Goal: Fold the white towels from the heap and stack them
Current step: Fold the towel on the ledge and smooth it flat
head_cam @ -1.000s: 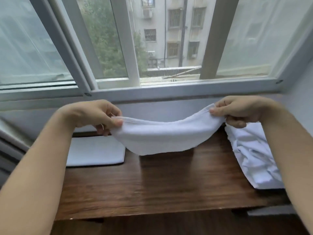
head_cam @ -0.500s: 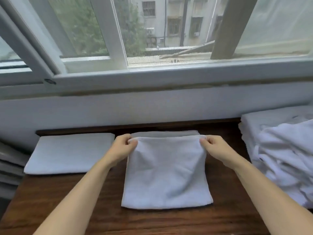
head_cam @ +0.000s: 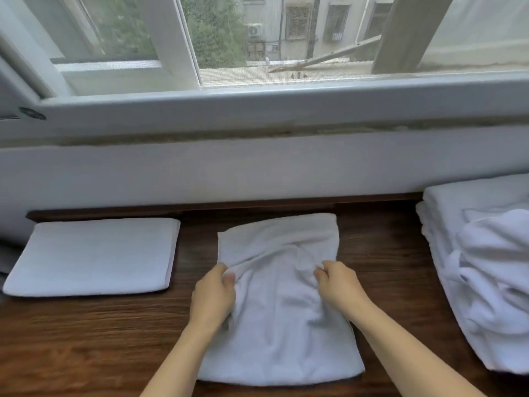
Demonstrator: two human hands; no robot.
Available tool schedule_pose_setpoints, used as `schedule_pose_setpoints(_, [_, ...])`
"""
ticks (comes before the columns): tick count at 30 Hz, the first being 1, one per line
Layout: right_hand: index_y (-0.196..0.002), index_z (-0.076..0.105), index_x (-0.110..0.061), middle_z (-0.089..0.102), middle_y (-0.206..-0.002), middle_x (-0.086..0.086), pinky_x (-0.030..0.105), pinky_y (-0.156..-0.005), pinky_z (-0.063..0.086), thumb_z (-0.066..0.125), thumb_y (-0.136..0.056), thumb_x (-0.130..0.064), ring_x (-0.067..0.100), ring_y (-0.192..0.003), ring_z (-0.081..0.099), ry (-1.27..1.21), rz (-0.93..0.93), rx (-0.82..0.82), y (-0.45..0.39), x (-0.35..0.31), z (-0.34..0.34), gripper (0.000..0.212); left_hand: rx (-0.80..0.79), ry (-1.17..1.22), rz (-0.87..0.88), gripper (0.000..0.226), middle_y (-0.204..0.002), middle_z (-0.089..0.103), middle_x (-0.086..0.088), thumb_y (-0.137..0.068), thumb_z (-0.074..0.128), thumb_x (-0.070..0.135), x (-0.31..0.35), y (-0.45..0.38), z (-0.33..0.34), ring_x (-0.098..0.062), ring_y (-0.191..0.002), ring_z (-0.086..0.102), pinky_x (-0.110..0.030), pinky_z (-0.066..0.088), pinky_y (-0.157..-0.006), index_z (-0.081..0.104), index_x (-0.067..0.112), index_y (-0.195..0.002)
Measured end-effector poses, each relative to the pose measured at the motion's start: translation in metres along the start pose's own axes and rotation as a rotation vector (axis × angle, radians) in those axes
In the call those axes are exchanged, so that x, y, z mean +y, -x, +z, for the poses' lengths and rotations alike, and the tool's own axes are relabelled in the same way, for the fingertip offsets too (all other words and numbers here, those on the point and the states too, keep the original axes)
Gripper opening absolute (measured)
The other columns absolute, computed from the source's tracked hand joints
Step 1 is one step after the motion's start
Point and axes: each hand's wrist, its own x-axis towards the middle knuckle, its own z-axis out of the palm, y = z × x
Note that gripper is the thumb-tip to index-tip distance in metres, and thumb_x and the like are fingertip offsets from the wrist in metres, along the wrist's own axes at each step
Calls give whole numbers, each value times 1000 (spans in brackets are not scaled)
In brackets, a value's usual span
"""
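Note:
A white towel (head_cam: 282, 319) lies in the middle of the dark wooden table (head_cam: 86, 333), its far part wrinkled and skewed. My left hand (head_cam: 213, 296) pinches the cloth at its left side, thumb on top. My right hand (head_cam: 337, 285) pinches a fold near its right side. A neatly folded white towel (head_cam: 91, 256) lies flat at the left. The heap of loose white towels (head_cam: 486, 267) fills the right edge of the table.
A white wall and a window sill (head_cam: 257, 110) run right behind the table's far edge. Grey folded fabric (head_cam: 4, 259) shows at the far left edge. Bare wood shows between the towels and at the near left.
The towel went from hanging stretched in the air to lying on the table. My hands have since moved nearer along it, from its far corners to its middle, bunching the cloth.

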Motion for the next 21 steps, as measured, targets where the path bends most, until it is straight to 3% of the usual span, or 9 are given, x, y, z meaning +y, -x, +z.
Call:
schedule_pose_setpoints(3, [-74,57,-7,63,-80,7,36,-70,47,50,-101,-33,25,-78,59,100,32,-61,12,20,-9,38,-94,-68,-26,25,-74,55,-4,-88,53,34,-21,10,-16,-32,-77,55,-34,36,-59,49,28,-64])
schedule_pose_setpoints(6, [-72,60,-19,65,-88,12,48,-80,54,43,-91,-55,33,-87,61,164,-12,54,4,18,-30,44,-55,-70,45,24,-68,46,0,-83,47,42,-14,1,-37,-36,-71,50,-32,34,-60,51,38,-59])
schedule_pose_setpoints(9, [-84,70,-12,72,-83,11,46,-72,55,52,-99,-40,30,-78,67,38,-114,20,-6,2,-56,36,-95,-94,121,34,-62,48,4,-94,54,29,2,-15,-59,-20,-64,47,-32,33,-57,47,28,-61])
schedule_pose_setpoints(11, [-80,70,-12,71,-75,5,41,-65,50,56,-103,-30,26,-70,65,-23,-198,-78,-8,-6,-75,32,-190,-102,226,33,-62,52,8,-97,57,28,6,-24,-74,-12,-62,48,-32,35,-58,50,29,-65])
schedule_pose_setpoints(14, [-92,75,-11,76,-87,9,37,-73,54,57,-105,-21,26,-80,71,-275,-238,-215,-12,-7,-94,24,-350,239,278,20,-67,55,11,-95,60,30,7,-36,-84,-8,-63,47,-29,36,-59,63,28,-75])
schedule_pose_setpoints(16, [-100,74,-7,75,-97,20,41,-76,54,59,-104,-22,33,-87,71,-374,-153,-114,-33,-4,-91,22,-202,341,181,20,-69,59,7,-97,62,23,4,-54,-74,-12,-66,50,-30,36,-59,65,20,-78])
schedule_pose_setpoints(18, [-93,72,-9,72,-92,23,39,-73,51,61,-102,-25,31,-82,67,-271,-99,50,-59,-4,-78,21,12,196,120,18,-72,63,6,-97,61,23,1,-72,-54,-18,-70,58,-32,40,-60,65,21,-79])
schedule_pose_setpoints(21, [-92,69,-15,69,-86,5,37,-78,54,60,-100,-28,25,-87,66,-43,-75,170,-81,-12,-55,18,135,-10,51,12,-85,67,-1,-96,60,31,1,-77,-27,-28,-84,65,-34,47,-67,63,22,-90])
